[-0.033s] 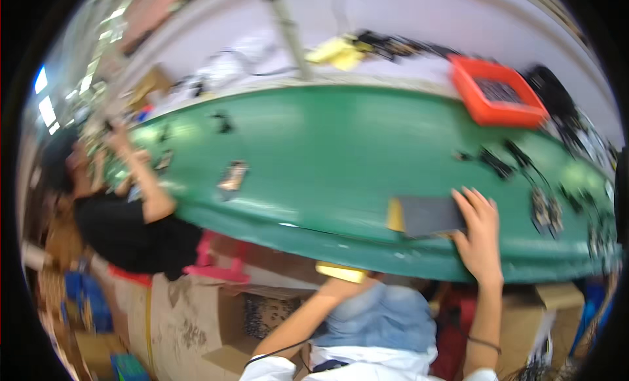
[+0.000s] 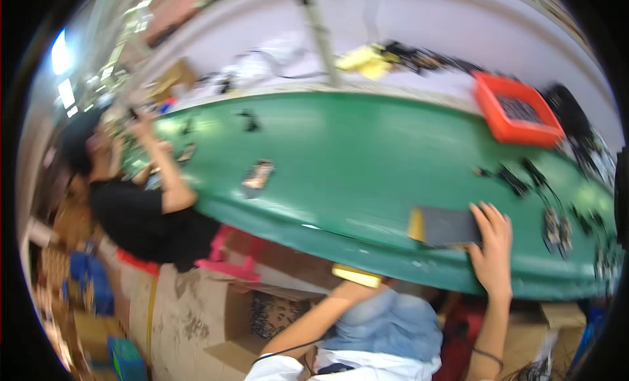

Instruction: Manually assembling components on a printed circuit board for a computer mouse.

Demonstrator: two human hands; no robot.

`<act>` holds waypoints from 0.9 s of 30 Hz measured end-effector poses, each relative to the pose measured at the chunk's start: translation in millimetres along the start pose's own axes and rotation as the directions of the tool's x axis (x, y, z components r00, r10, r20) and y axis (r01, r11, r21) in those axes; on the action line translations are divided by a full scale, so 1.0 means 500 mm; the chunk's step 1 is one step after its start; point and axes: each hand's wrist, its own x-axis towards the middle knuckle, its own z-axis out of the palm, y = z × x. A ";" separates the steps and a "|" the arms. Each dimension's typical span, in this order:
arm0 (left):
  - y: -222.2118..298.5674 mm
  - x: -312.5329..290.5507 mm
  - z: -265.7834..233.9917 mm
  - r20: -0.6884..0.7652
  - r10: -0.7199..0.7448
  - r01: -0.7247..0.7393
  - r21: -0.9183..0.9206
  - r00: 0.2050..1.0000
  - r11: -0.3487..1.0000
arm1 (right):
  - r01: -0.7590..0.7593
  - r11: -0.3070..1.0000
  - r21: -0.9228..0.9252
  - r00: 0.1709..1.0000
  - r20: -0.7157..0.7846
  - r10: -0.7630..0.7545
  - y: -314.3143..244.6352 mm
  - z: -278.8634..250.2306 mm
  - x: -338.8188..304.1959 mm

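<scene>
My right hand [image 2: 491, 247] is on the bench near its front edge. Its fingers and thumb close round the right end of a dark grey flat pad [image 2: 449, 225] with a yellow left end. Below the bench edge, over my lap, my left hand [image 2: 360, 289] holds a yellow block [image 2: 357, 275]; most of its fingers are hidden. To the right of my right hand lie small connector parts [image 2: 557, 231] and black cables [image 2: 512, 179]. Farther left on the bench is a small metallic part [image 2: 259, 174], blurred.
The green bench top [image 2: 354, 152] curves across the view. A red-orange bin [image 2: 524, 112] of small dark parts stands back right. At left a person in black [image 2: 141, 214] works at the bench. A pink stool [image 2: 232, 256] and an open carton [image 2: 275, 315] are below.
The whole view has shifted slightly, so everything appears farther right and lower. Both hands keep the same hold on the grey pad and the yellow block.
</scene>
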 end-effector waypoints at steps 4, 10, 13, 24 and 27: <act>0.043 -0.009 -0.015 -0.217 0.185 -0.149 0.175 0.958 0.973 | -0.061 0.998 -0.030 0.998 -0.009 0.061 0.013 0.001 -0.035; 0.111 -0.074 -0.061 -0.062 0.035 -0.028 0.114 0.997 0.993 | -0.095 0.995 -0.020 0.995 -0.009 0.095 0.003 0.020 -0.048; 0.114 -0.082 -0.028 0.066 0.117 -0.123 0.105 0.991 0.987 | -0.065 0.997 -0.028 0.998 -0.026 0.064 0.017 -0.001 -0.053; 0.262 -0.107 -0.128 0.294 0.282 -0.126 -0.454 0.913 0.882 | 0.010 0.999 -0.051 0.996 -0.087 -0.015 0.030 -0.031 -0.040; 0.328 -0.076 -0.110 0.262 0.320 -0.156 -0.499 0.910 0.852 | 0.134 0.990 0.052 0.981 -0.147 -0.125 0.008 -0.068 -0.056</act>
